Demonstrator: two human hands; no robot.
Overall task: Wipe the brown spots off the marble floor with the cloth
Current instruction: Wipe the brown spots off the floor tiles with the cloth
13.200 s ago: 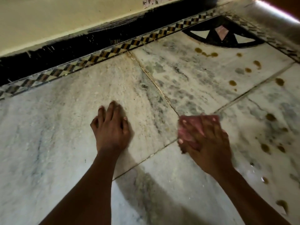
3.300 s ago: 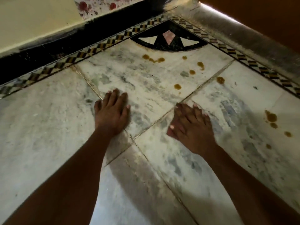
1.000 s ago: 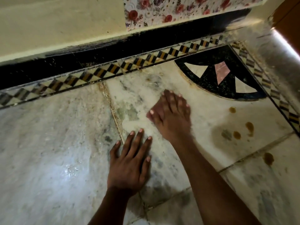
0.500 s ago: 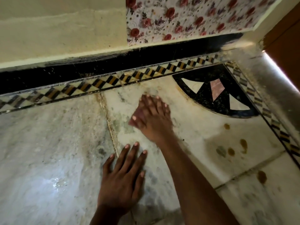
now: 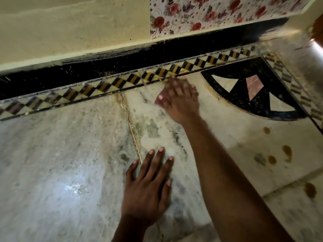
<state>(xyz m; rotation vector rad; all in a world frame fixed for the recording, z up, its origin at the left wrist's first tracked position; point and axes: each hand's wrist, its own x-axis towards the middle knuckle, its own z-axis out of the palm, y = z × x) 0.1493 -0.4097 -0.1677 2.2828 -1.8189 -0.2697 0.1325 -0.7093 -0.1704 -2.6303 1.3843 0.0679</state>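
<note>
Pressing flat near the marble floor (image 5: pixel 70 163)'s checkered border (image 5: pixel 122 82), the blurred right hand (image 5: pixel 180 100) covers the cloth (image 5: pixel 158 102); only a pinkish edge shows, so its long axis is unclear. Left hand (image 5: pixel 148 187) lies open, fingers spread, empty. Brown spots (image 5: pixel 286 151) sit toward the floor's right edge.

Brown spots (image 5: pixel 287 153) — a few amber drips — sit on the pale, grey-veined marble floor (image 5: pixel 70 154) at right. The cloth (image 5: pixel 160 101) is just a blurry pinkish sliver under the right hand's (image 5: pixel 180 102) fingers.
</note>
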